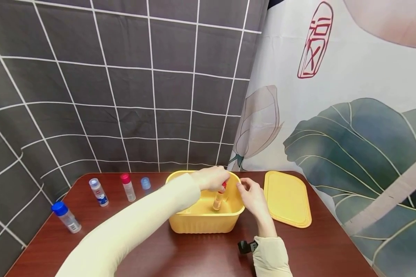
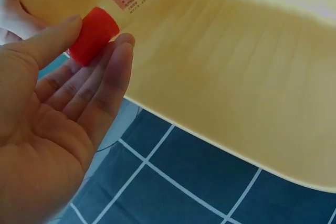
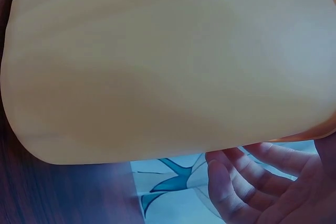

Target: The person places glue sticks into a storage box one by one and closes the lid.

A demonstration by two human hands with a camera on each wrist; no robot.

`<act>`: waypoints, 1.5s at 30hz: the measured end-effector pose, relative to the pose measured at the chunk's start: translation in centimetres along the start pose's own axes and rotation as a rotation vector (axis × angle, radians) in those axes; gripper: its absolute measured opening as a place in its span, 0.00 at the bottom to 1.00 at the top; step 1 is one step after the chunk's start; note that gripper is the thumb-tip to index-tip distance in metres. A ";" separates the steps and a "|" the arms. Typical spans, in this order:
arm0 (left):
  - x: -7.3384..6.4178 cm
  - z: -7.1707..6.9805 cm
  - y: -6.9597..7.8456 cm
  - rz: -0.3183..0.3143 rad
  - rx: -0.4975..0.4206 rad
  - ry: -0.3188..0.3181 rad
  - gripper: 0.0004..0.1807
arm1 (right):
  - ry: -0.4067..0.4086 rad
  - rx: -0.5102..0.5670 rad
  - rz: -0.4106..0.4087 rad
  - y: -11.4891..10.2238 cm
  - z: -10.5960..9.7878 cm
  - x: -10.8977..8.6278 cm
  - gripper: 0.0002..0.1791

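A big grey cloth point(image 1: 124, 88) with white lines hangs behind the brown table point(image 1: 152, 250), and a flowery cloth point(image 1: 346, 77) hangs on the right. A yellow box point(image 1: 202, 225) sits on the table. A flat yellow lid point(image 1: 287, 198) lies just right of it. The right hand point(image 1: 254, 196) touches the box's right rim with bent fingers; I cannot tell if it grips it. The left hand point(image 1: 211, 179) pinches the red top of a little bottle point(image 1: 217, 202), which is tilted inside the box. Four more small bottles point(image 1: 128, 187) are on the table's left side.
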State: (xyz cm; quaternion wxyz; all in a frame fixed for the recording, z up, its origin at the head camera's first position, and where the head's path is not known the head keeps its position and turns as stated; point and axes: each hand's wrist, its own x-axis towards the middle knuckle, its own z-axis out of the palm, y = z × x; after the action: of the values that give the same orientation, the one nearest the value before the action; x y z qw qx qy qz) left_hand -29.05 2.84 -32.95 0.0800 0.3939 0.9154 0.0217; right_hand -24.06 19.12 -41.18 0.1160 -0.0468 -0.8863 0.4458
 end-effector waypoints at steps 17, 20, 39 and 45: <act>2.2 0.6 0.6 0.048 -0.006 -0.039 0.06 | 0.011 -0.002 -0.024 0.1 0.2 0.0 0.13; 2.3 0.7 0.8 0.049 -0.013 -0.041 0.06 | 0.008 -0.002 -0.029 0.1 0.3 0.0 0.13; 1.2 0.7 0.6 -0.028 -0.064 -0.060 0.24 | 0.019 -0.020 -0.030 0.1 0.2 -0.2 0.14; -0.4 -0.9 0.4 -0.108 -0.081 -0.101 0.35 | 0.014 -0.014 -0.024 0.1 0.1 0.0 0.15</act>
State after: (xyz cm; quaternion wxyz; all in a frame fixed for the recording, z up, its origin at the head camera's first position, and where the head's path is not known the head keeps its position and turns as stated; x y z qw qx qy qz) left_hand -28.63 2.80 -31.92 0.1431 0.3412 0.9284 0.0345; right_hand -24.08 19.10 -41.37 0.1273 -0.0399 -0.8891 0.4378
